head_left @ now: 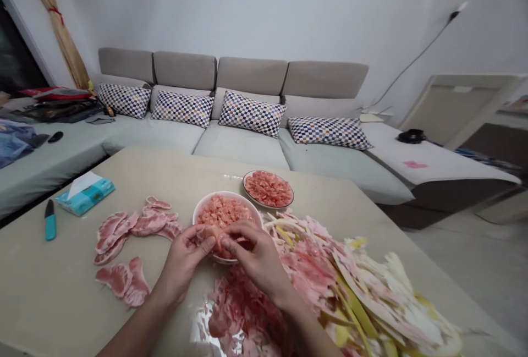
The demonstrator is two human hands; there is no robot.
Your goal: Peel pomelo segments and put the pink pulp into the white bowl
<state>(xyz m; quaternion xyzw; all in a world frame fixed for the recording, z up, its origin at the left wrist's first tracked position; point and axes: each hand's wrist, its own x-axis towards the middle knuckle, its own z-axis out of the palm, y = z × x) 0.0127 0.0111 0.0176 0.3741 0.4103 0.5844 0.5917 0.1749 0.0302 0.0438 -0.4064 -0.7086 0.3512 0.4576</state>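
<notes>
Bowl (pixel 256 214): white, on the bench (pixel 53 296), heaped with pulp (pixel 225 208); it makes the clock's centre, twelve towards the sofa (pixel 243 139).
Piece (pixel 213 235): a pink bit of fruit, up in the hands above the bowl's near half, at about six to seven; partly hidden by fingers.
Left hand (pixel 185 261): thumb and fingers pinch the piece from the nine o'clock side.
Right hand (pixel 259 257): thumb and fingertips appear to pinch its three o'clock side, close to the left thumb.
Peeling: judging by the bare pulp and loose skins, the step in hand looks like working thin skin off one piece.
Next pinch: seems to call for a firm left hold and a gentle right pull, so the soft flesh stays whole and falls within the bowl's rim.
Plate (pixel 246 185): between one and two, also piled with pulp.
Segments (pixel 111 233): at nine, in their pale skins, with a pair at eight; these look unpeeled.
Skins (pixel 243 305): wet heap at six, spreading to four among yellow rind (pixel 357 305).
Knife (pixel 50 222): far out at nine, untouched, near the tissues (pixel 85 195).
</notes>
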